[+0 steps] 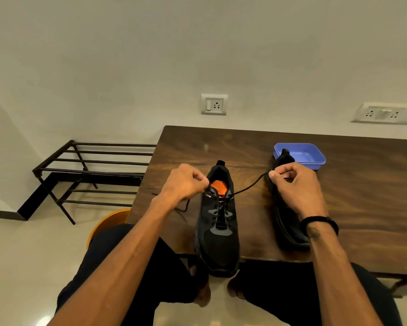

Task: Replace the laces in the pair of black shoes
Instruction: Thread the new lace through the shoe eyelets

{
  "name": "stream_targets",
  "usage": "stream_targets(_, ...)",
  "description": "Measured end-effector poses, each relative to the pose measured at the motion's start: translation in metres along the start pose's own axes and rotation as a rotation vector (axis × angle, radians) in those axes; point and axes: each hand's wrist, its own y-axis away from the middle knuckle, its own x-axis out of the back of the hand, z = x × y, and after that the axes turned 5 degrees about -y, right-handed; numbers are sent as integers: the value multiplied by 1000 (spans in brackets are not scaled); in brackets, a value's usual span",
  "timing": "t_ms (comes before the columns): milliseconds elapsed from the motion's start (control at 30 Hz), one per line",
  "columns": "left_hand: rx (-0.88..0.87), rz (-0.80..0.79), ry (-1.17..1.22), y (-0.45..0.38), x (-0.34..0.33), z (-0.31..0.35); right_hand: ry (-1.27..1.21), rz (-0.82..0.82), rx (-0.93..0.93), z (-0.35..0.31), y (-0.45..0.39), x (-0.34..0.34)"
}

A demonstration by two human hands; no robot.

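A black shoe (217,236) with an orange insole stands on the wooden table (362,208), its toe over the near edge. A black lace (249,187) is threaded through its eyelets. My left hand (186,182) pinches the left lace end by the shoe's collar; the loose tail hangs below my wrist. My right hand (294,187) pinches the right lace end, pulled taut out to the right. The second black shoe (289,229) lies beneath my right hand and is partly hidden by it.
A blue plastic tray (303,156) sits behind the second shoe. A black metal shoe rack (92,172) stands left of the table. An orange stool (108,224) is under my left arm. Wall sockets (214,104) are behind.
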Motion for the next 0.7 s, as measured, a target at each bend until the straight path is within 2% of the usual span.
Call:
stream_targets(133, 5, -179, 810, 11, 24, 18, 18, 14, -107, -6, 2, -2)
stream_targets(233, -124, -258, 1106, 17, 34, 34, 24, 3, -171, -14, 7, -8)
stream_targets(333, -261, -340, 1264, 22, 36, 50, -55, 19, -189, -20, 9, -14)
stream_targets(400, -326, -291, 1169, 24, 32, 55, -149, -7, -215, -24, 10, -18)
stream_targets(433, -355, -176, 984, 24, 27, 56, -204, -36, -222, -26, 11, -19)
stream_targets(500, -383, 160, 398, 20, 13, 54, -289, -101, -232, -29, 14, -21)
stream_targets(567, -355, 355, -26, 16, 4, 49, -336, -134, -265, -31, 13, -23)
stream_targets(633, -302, 372, -124, 13, 3, 39, -306, -159, -289, -30, 11, -24)
stream_targets(700, -220, 313, -178, 10, 7, 28, -208, -217, -221, -26, 8, -25)
